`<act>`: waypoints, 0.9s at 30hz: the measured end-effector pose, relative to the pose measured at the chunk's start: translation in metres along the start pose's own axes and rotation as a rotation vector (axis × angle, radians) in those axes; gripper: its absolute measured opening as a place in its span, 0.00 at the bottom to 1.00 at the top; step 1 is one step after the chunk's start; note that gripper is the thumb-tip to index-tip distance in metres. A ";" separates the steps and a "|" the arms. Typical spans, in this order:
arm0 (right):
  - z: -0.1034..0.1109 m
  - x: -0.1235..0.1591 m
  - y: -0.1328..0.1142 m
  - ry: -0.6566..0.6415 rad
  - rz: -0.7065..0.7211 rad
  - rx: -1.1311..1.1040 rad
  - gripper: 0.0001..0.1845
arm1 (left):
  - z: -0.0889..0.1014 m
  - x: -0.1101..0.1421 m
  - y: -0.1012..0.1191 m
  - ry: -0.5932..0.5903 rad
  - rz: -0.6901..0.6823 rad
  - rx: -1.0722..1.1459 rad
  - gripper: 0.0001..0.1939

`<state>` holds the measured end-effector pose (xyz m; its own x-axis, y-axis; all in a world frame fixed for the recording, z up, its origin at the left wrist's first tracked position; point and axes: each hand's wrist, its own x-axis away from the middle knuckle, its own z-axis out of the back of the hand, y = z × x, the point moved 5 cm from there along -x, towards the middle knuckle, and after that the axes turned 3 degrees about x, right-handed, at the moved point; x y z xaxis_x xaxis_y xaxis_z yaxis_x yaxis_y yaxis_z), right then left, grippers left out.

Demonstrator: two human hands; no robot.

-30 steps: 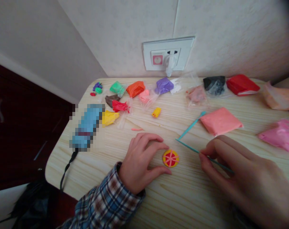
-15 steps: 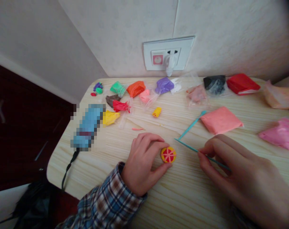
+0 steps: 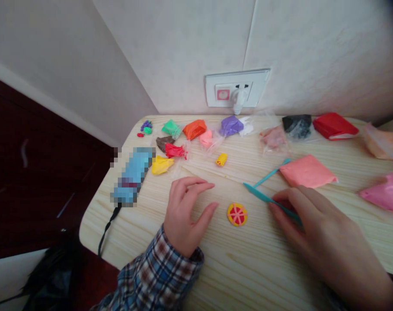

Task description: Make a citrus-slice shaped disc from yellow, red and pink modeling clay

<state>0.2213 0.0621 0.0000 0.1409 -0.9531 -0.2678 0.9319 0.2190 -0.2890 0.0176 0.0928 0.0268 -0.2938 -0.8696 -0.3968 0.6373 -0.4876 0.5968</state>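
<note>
A small round clay disc (image 3: 237,214), yellow with a red top and pink spokes, lies flat on the pale wooden table (image 3: 248,268). My left hand (image 3: 185,211) rests just left of the disc with fingers curled apart, holding nothing and not touching it. My right hand (image 3: 313,224) pinches a thin teal modelling tool (image 3: 264,197) whose tip points left, above and right of the disc. A second teal tool (image 3: 270,172) lies beside it.
Bags of coloured clay line the back of the table: green (image 3: 170,128), orange (image 3: 194,128), purple (image 3: 231,125), black (image 3: 297,124), red (image 3: 334,126). A salmon slab (image 3: 307,171), pink bag (image 3: 382,192), small yellow piece (image 3: 221,159), blurred blue object (image 3: 133,175) and wall socket (image 3: 235,87) are present.
My left hand let go of the disc and drew back to the left. The view shifted, so everything sits lower and further right. My right hand still holds the tool.
</note>
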 end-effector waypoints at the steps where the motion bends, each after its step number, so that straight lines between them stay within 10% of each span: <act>1: -0.001 -0.001 0.001 0.012 0.006 -0.004 0.16 | 0.006 -0.001 -0.005 0.047 0.006 -0.043 0.11; 9: -0.007 -0.003 0.003 0.137 0.031 -0.031 0.18 | 0.040 -0.015 -0.049 0.212 0.077 -0.411 0.17; 15: 0.000 -0.007 -0.004 0.300 0.109 -0.065 0.09 | 0.037 -0.024 -0.070 0.056 0.257 -0.506 0.19; 27: -0.006 -0.042 -0.032 0.346 0.189 -0.159 0.05 | 0.007 -0.018 -0.043 -0.129 -0.022 -0.287 0.11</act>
<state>0.1834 0.0966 0.0149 0.1586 -0.7728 -0.6145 0.8334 0.4385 -0.3364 -0.0097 0.1291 0.0130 -0.3859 -0.8706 -0.3051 0.7995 -0.4807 0.3602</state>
